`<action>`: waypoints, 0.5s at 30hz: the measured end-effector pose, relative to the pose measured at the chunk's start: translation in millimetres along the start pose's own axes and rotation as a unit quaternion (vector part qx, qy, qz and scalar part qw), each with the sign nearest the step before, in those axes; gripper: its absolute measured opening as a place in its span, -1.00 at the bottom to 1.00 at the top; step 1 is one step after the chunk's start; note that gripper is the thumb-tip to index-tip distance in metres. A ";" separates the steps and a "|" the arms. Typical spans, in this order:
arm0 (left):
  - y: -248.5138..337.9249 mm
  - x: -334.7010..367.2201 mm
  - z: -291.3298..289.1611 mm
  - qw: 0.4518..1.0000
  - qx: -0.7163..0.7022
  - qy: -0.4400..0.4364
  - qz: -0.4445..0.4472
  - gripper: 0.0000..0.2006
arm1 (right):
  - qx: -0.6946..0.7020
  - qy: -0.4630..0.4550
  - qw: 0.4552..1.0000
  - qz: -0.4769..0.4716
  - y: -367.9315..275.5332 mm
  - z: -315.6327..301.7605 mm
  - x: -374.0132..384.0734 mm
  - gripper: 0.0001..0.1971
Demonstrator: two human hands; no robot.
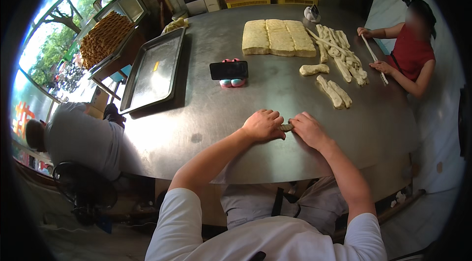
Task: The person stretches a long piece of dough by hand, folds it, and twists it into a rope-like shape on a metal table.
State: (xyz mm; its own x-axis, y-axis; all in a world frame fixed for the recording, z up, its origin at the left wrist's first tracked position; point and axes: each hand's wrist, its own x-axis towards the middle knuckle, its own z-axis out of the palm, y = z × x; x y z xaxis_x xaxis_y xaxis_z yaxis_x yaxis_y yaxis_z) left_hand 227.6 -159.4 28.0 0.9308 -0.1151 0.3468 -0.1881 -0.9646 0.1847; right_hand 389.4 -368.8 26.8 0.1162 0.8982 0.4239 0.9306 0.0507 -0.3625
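White short-sleeved shirt (pixel 275 241) closest to the camera, with both bare forearms stretched forward over a metal table (pixel 206 113). Near the front edge of this table, between the two hands, a short piece of twisted dough (pixel 286 128). With the left hand (pixel 264 124), fingers curled, gripping one end of it. With the right hand (pixel 309 130), fingers bent and placed at the other end; pinching or only touching there, cannot tell. Farther forward on the metal, a dark phone (pixel 229 70) upright on a pink stand (pixel 232 83). Behind and to the right of the phone, a thick pale dough slab (pixel 279 38) divided in sections, and just beside it a heap of dough strands (pixel 344 49), partly braided. Nearer to the hands, one short dough lump (pixel 313 69) and a pair of longer dough pieces (pixel 334 93) side by side. At the right edge, a co-worker in a red top (pixel 415 59), holding a long dough strand (pixel 374 57) with two hands. To the left, a big rectangular tray (pixel 153 72), and beyond it a high pile of brown twists (pixel 104 39).
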 end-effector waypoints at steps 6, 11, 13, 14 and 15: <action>1.6 22.3 9.2 0.997 -0.027 0.053 0.044 -0.56 | -0.017 -0.007 1.000 0.021 11.1 -1.2 -6.9 -0.84; 7.2 39.1 12.1 0.997 -0.054 -0.051 -0.026 -0.57 | 0.008 -0.011 0.999 0.040 22.7 -6.9 -7.0 -0.78; 5.2 32.1 11.4 0.999 -0.033 -0.012 -0.003 -0.56 | 0.027 -0.005 0.999 0.040 15.3 -5.7 1.0 -0.79; 4.7 25.3 10.4 1.000 -0.022 0.008 0.007 -0.55 | 0.047 0.005 0.998 0.045 9.7 -9.7 -1.1 -0.80; 7.7 17.5 5.7 1.000 0.018 0.011 0.011 -0.53 | 0.065 0.016 0.996 0.052 2.6 -18.4 0.8 -0.82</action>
State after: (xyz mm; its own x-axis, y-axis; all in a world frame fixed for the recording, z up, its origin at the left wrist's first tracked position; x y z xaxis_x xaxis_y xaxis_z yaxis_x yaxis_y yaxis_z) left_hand 244.2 -170.2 30.3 0.9192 -0.1310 0.3713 -0.1964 -0.9699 0.1439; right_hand 398.2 -375.9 41.5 0.2220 0.8874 0.4040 0.8604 0.0167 -0.5094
